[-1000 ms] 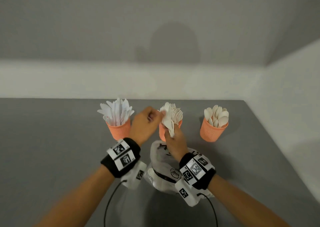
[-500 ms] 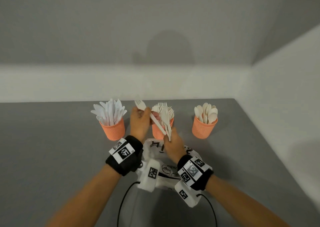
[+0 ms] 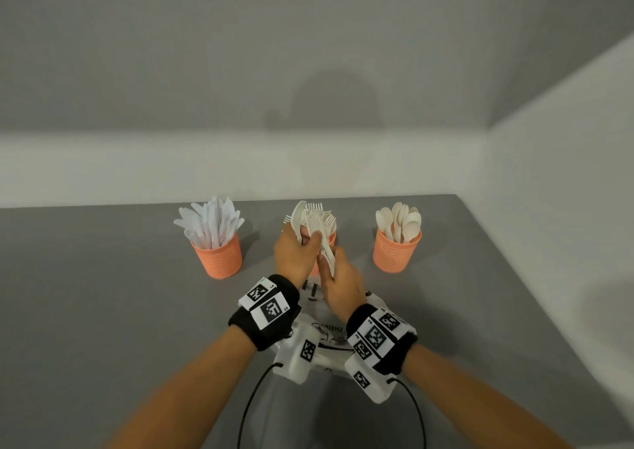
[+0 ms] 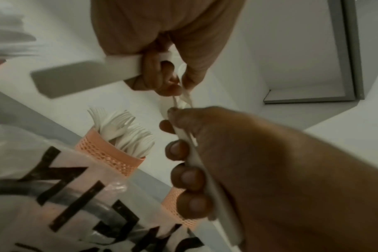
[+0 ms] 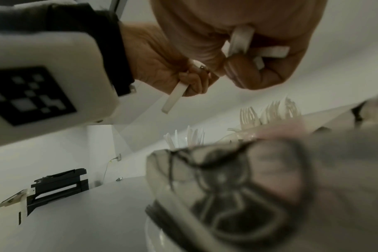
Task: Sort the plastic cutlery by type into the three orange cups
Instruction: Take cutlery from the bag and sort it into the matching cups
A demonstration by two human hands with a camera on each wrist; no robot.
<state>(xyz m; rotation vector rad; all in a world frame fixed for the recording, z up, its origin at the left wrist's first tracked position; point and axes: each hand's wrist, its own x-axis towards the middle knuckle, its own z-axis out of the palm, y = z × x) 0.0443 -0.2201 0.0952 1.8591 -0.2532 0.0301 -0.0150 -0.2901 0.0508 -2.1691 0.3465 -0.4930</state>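
Bag (image 3: pixel 329 332) lies nearest on the desk; above it right hand (image 3: pixel 343 284) grips a bunch of cutlery (image 3: pixel 326 242) by the handles, left hand (image 3: pixel 295 253) pinches one piece from it. Behind along the far edge: knife cup (image 3: pixel 218 259), fork cup (image 4: pixel 110 153), spoon cup (image 3: pixel 394 253). Pieces likely light, slick, bendy; best held mid-handle.

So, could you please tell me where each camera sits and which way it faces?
Head: worn high, looking down at three orange cups on the grey table; both forearms show.
Left wrist: looks along the left hand toward the right hand.
Right wrist: looks from under the right hand at the plastic bag.
Shared: the fork cup.
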